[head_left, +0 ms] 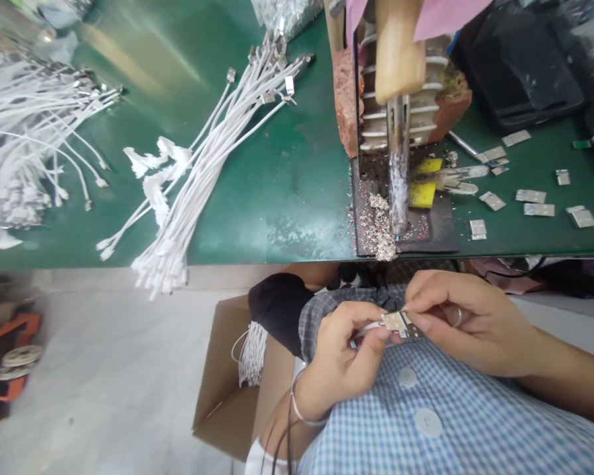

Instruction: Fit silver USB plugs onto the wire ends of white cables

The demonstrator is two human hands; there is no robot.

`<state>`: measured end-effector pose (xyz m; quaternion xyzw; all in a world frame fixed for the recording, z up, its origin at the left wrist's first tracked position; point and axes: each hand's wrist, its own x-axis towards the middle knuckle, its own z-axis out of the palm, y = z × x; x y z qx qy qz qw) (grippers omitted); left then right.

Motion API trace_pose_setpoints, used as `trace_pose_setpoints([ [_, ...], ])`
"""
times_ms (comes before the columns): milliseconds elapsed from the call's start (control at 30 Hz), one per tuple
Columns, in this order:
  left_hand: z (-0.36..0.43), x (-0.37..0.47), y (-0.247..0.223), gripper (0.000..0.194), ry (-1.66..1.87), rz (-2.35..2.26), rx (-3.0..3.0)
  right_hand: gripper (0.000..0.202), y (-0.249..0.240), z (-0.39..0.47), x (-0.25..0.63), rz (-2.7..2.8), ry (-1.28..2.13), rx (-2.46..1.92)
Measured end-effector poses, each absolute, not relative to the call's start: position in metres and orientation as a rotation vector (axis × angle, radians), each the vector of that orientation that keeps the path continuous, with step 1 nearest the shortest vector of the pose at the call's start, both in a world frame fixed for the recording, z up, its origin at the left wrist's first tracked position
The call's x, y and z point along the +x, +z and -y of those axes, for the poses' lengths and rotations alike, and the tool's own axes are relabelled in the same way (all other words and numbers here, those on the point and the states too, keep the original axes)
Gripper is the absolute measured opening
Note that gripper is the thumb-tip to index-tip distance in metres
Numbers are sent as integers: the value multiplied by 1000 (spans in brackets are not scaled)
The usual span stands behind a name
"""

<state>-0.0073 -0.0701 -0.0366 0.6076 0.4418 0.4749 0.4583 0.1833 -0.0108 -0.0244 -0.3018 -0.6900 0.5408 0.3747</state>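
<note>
In front of the blue checked garment, a small metal connector piece sits between both hands. My left hand is closed around its left end, with thumb and fingers pinched on it and on a short white cable end. My right hand is pinched at the connector's right side, a ring on one finger. Above the hands a soldering iron with a wooden handle points down over a dark tray with solder crumbs. A yellow sponge piece lies beside its tip.
White cables lie bundled on the green table, with a larger pile at the far left. Several loose metal connectors are scattered at right, below a black case. A cardboard box stands on the floor.
</note>
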Motion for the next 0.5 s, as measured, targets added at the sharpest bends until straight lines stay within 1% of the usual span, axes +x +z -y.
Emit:
trace_pose_setpoints([
  [200,68,-9,-37,6,1161,-1150,1602,18,-24,10,182,1737,1425,-779],
  [400,66,-11,-39,9,1145,-1146,1829,13,-26,11,181,1689,1494,-818],
  [500,68,-11,-40,14,1164,-1191,1780,12,-27,12,180,1664,1520,-835],
])
